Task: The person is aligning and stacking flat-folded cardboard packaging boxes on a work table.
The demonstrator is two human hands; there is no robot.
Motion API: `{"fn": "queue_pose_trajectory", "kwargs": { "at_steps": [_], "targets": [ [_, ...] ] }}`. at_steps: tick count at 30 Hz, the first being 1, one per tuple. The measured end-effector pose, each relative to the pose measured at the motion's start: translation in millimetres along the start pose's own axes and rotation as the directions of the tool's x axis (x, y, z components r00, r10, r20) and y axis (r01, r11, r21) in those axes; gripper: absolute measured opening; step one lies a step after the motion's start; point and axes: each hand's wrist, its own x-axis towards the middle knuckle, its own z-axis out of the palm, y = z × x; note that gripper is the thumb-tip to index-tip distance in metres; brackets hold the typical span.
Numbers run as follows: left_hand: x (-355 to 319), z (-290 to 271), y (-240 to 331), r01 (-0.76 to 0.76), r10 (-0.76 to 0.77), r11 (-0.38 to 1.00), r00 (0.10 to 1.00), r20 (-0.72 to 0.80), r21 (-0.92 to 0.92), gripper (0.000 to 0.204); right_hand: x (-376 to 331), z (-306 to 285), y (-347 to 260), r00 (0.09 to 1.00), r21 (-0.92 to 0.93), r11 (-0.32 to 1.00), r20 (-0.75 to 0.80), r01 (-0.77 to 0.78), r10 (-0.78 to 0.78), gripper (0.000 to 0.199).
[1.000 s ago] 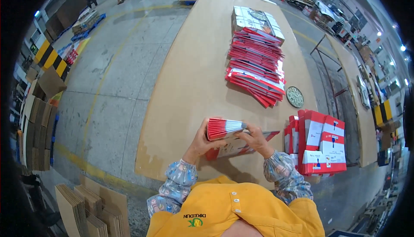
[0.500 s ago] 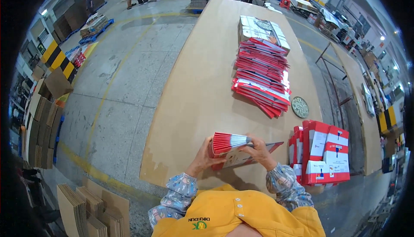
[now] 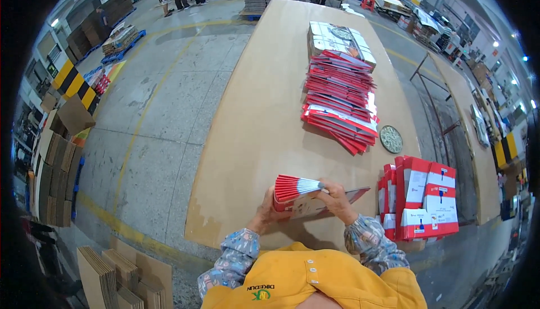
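Both hands grip a bundle of flat red-and-white folded cartons [image 3: 293, 187] standing on edge just above or on the near part of the table; I cannot tell whether it touches. My left hand [image 3: 265, 210] is wrapped round its left end, thumb at the back and fingers partly hidden. Fingers closed, my right hand [image 3: 336, 201] pinches the other side, where the top edges draw together. At the left those edges spread like a fan. One carton panel [image 3: 359, 193] sticks out to the right beyond my right hand.
A long tan table [image 3: 253, 112] carries a leaning row of red-and-white cartons [image 3: 340, 95] and a white printed stack [image 3: 340, 41] behind it. A round patterned tin or lid [image 3: 391, 139] lies near the right edge. Banded carton bundles [image 3: 427, 199] stand front right; cardboard sheets [image 3: 121, 275] are lower left.
The fanned edges of the bundle have spread wider at the left and pinch together near my right hand. Both hands keep their hold and have shifted only slightly.
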Motion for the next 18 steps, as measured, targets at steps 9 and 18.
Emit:
{"fn": "queue_pose_trajectory", "kwargs": {
  "at_steps": [9,18],
  "targets": [
    [3,9,115,0.216,-0.424,0.812,0.857,-0.294,-0.543,0.059,-21,-75,6,0.789,-0.237,0.970,-0.606,-0.058,-0.101,0.051],
    [6,-7,103,0.239,-0.396,0.800,0.900,-0.184,-0.550,0.061,-89,-57,48,0.815,0.298,0.872,-0.329,-0.389,0.477,0.042]
  ]
}}
